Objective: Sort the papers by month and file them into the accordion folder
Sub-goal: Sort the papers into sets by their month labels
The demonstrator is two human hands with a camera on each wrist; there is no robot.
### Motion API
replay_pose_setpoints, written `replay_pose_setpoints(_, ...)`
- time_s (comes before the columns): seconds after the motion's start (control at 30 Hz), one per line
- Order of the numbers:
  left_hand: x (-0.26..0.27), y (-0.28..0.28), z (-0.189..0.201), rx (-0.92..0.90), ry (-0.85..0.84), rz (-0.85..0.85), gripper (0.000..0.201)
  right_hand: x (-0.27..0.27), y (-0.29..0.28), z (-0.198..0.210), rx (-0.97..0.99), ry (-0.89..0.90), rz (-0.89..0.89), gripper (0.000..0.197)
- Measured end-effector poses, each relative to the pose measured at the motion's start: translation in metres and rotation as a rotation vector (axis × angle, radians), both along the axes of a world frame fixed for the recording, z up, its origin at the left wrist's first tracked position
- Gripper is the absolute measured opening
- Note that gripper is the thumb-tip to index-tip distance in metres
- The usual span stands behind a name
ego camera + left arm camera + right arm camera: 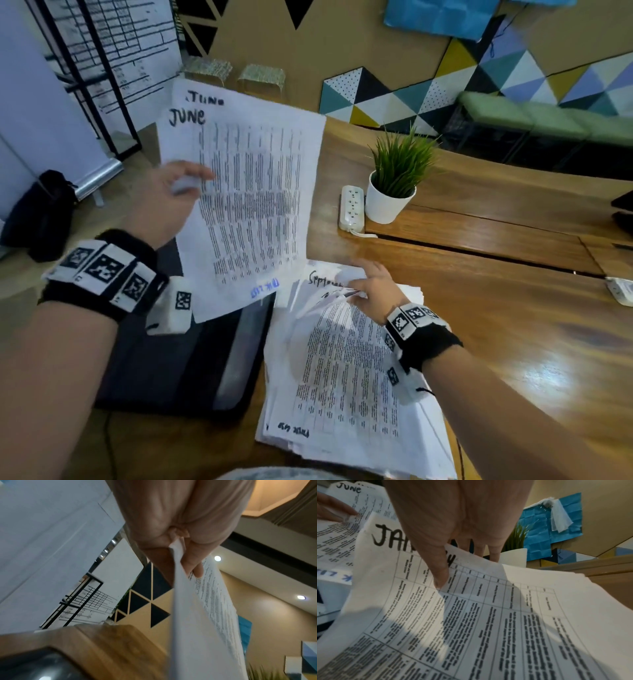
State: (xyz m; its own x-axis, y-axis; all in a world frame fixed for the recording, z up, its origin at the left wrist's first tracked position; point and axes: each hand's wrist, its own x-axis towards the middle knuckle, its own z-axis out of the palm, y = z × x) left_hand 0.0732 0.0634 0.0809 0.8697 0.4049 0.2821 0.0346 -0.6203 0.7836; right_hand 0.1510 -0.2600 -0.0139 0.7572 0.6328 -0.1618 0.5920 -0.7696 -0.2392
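My left hand (171, 195) holds up two printed sheets headed JUNE (246, 198), pinching their left edge between thumb and fingers (193, 563). Below them a dark accordion folder (178, 363) lies flat at the table's left front. To its right sits a loose pile of printed papers (342, 377). My right hand (366, 284) is at the pile's top edge, thumb (441, 573) on a sheet headed with a word starting JA (436, 608) and fingers behind it, lifting that edge. A sheet reading "Sept…" (322, 277) shows beneath.
A potted green plant (394, 185) in a white pot and a white power strip (351, 209) stand on the wooden table (496, 308) beyond the pile. A black bag (41, 216) sits on the floor at left. A black frame with a whiteboard (113, 68) stands behind.
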Motion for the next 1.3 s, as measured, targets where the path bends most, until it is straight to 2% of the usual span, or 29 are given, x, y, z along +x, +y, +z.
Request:
replay_pose_setpoints(0.17, -0.007, 0.018, 0.031, -0.112, -0.163, 0.082, 0.036, -0.028, -0.026, 0.038, 0.144, 0.067, -0.067, 0.027)
replay_pose_setpoints(0.27, -0.005, 0.011, 0.028, -0.252, -0.080, 0.023, 0.037, -0.058, -0.053, 0.069, 0.193, 0.121, -0.048, 0.030)
replay_pose_setpoints(0.4, 0.000, -0.019, 0.003, -0.356, 0.013, -0.101, 0.034, -0.097, -0.091, 0.115, 0.289, 0.118, -0.016, 0.061)
replay_pose_setpoints(0.43, 0.001, -0.029, -0.008, -0.381, 0.025, -0.144, 0.035, -0.104, -0.098, 0.126, 0.291, 0.116, 0.000, 0.061)
replay_pose_setpoints(0.5, 0.002, -0.054, -0.027, -0.493, 0.076, -0.230, 0.033, -0.114, -0.103, 0.154, 0.282, 0.086, 0.019, 0.045)
replay_pose_setpoints(0.57, 0.000, -0.080, -0.052, -0.555, 0.164, -0.329, 0.032, -0.117, -0.102, 0.174, 0.258, 0.166, -0.009, 0.013)
replay_pose_setpoints(0.6, -0.001, -0.092, -0.065, -0.541, 0.218, -0.365, 0.032, -0.115, -0.101, 0.183, 0.235, 0.179, -0.023, 0.022)
replay_pose_setpoints(0.63, -0.003, -0.105, -0.077, -0.517, 0.252, -0.394, 0.031, -0.110, -0.100, 0.190, 0.191, 0.162, -0.015, 0.041)
replay_pose_setpoints(0.67, -0.006, -0.115, -0.089, -0.473, 0.287, -0.408, 0.031, -0.104, -0.094, 0.197, 0.143, 0.177, -0.036, 0.044)
replay_pose_setpoints(0.73, -0.012, -0.137, -0.111, -0.451, 0.338, -0.436, 0.031, -0.088, -0.080, 0.203, 0.067, 0.292, -0.088, 0.013)
replay_pose_setpoints(0.8, -0.019, -0.150, -0.126, -0.587, 0.418, -0.438, 0.029, -0.062, -0.062, 0.192, 0.022, 0.326, -0.095, 0.017)
replay_pose_setpoints(0.83, -0.021, -0.155, -0.133, -0.605, 0.466, -0.436, 0.029, -0.047, -0.054, 0.177, -0.029, 0.316, -0.113, 0.011)
replay_pose_setpoints(0.93, -0.020, -0.156, -0.146, -0.541, 0.570, -0.407, 0.016, -0.018, -0.026, 0.118, -0.179, 0.318, -0.146, 0.012)
replay_pose_setpoints(1.03, -0.020, -0.155, -0.138, -0.624, 0.639, -0.335, 0.044, -0.006, -0.010, 0.063, -0.221, 0.347, -0.146, 0.017)
replay_pose_setpoints(1.07, -0.019, -0.153, -0.140, -0.666, 0.638, -0.327, 0.048, -0.005, -0.008, 0.051, -0.213, 0.339, -0.154, 0.019)
replay_pose_setpoints(1.17, -0.022, -0.151, -0.141, -0.810, 0.589, -0.371, 0.041, -0.005, -0.004, 0.032, -0.151, 0.310, -0.224, 0.028)
replay_pose_setpoints(1.2, -0.024, -0.149, -0.144, -0.784, 0.570, -0.404, 0.040, -0.005, -0.003, 0.030, -0.130, 0.290, -0.237, 0.032)
replay_pose_setpoints(1.3, -0.026, -0.150, -0.145, -0.621, 0.545, -0.422, 0.015, -0.006, -0.004, 0.027, -0.055, 0.253, -0.267, 0.040)
